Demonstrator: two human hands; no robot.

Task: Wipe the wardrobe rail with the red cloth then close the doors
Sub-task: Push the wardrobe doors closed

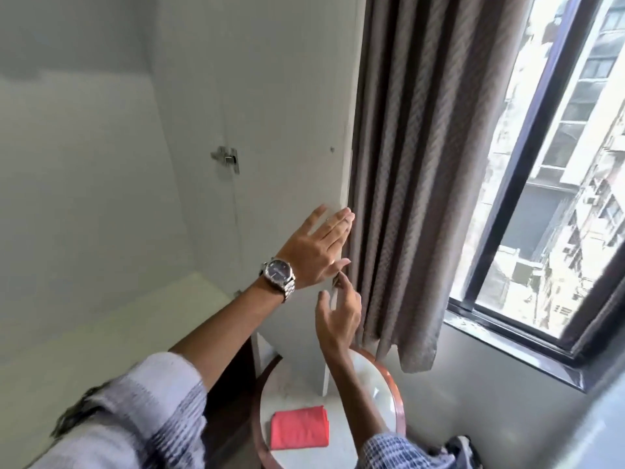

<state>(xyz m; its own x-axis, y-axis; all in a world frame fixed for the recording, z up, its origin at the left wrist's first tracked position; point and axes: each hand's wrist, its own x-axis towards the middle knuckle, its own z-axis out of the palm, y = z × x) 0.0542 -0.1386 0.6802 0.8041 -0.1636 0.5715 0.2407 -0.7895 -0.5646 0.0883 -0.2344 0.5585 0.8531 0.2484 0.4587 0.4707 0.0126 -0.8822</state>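
Observation:
The white wardrobe's right door (287, 130) stands swung open, its inner face toward me with a metal hinge (226, 159) on it. My left hand (316, 245), wearing a steel watch, lies flat with fingers spread against the door's free edge. My right hand (338, 313) is just below, fingers apart at the same edge, holding nothing. The red cloth (300, 427) lies folded on the round white table (368, 377) beneath my arms. The wardrobe rail is not in view. The wardrobe's interior (84, 198) shows at left.
A grey-brown curtain (419, 164) hangs right behind the door edge, almost touching my fingers. A dark-framed window (527, 184) is at right with its sill (507, 346) low. The table has a reddish wooden rim (399, 394).

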